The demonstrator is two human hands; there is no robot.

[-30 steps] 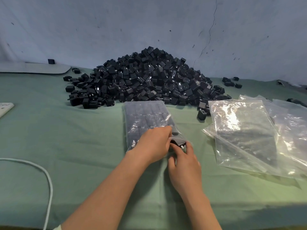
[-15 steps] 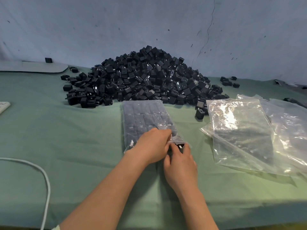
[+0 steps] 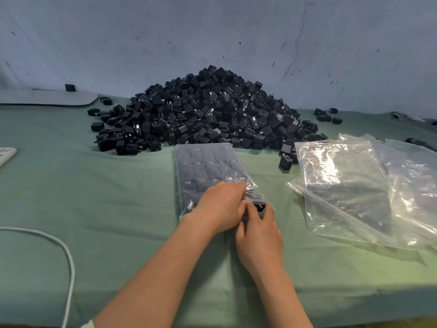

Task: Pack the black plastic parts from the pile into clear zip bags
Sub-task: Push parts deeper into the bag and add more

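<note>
Fingers (image 3: 268, 213) of the right hand (image 3: 260, 233) pinch a black part (image 3: 260, 206) at the mouth of the zip bag (image 3: 208, 166), whose lip the left hand (image 3: 220, 207) grips. It would go in best slid flat beside the packed rows, with the lip held high. The bag lies on the desk (image 3: 94, 197) just before the pile (image 3: 201, 112).

The bench (image 3: 118, 197) is being covered by a green cloth. A large pile of black parts (image 3: 203, 112) is being carried at its back middle. Just in front of the pile, a filled zip bag (image 3: 208, 166) is being borne flat. To the right, empty clear bags (image 3: 343, 185) are being supported, overlapping. Near the left edge, a white cable (image 3: 72, 268) is being carried in a curve.
</note>
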